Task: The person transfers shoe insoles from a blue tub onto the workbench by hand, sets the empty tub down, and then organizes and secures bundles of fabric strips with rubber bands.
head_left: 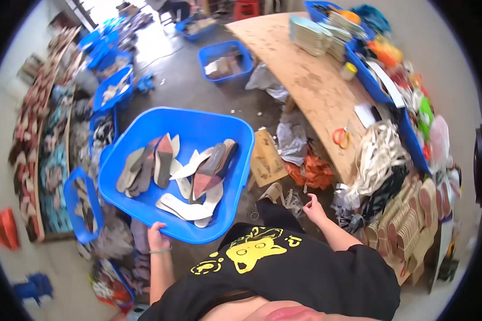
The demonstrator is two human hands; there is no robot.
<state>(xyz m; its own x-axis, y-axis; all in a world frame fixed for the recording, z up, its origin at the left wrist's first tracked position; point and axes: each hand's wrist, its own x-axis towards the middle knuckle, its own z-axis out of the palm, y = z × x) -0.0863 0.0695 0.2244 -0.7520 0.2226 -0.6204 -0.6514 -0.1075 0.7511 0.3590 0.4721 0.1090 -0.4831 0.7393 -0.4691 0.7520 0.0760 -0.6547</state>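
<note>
My left hand (156, 236) grips the near rim of a big blue plastic tub (144, 128), holding it tilted up off the floor. Several shoe insoles (185, 176), grey, brown and white, lie loose inside it. My right hand (313, 208) hangs free by my hip with its fingers loosely curled around nothing, near a sandal and scraps on the floor. My black T-shirt with a yellow print (254, 251) fills the bottom of the view.
A long plywood table (305, 80) runs on the right, with stacked insoles (310, 35), orange scissors (341, 136), white straps and blue bins. More blue tubs (225, 60) stand on the concrete floor. Shelves of soles line the left wall.
</note>
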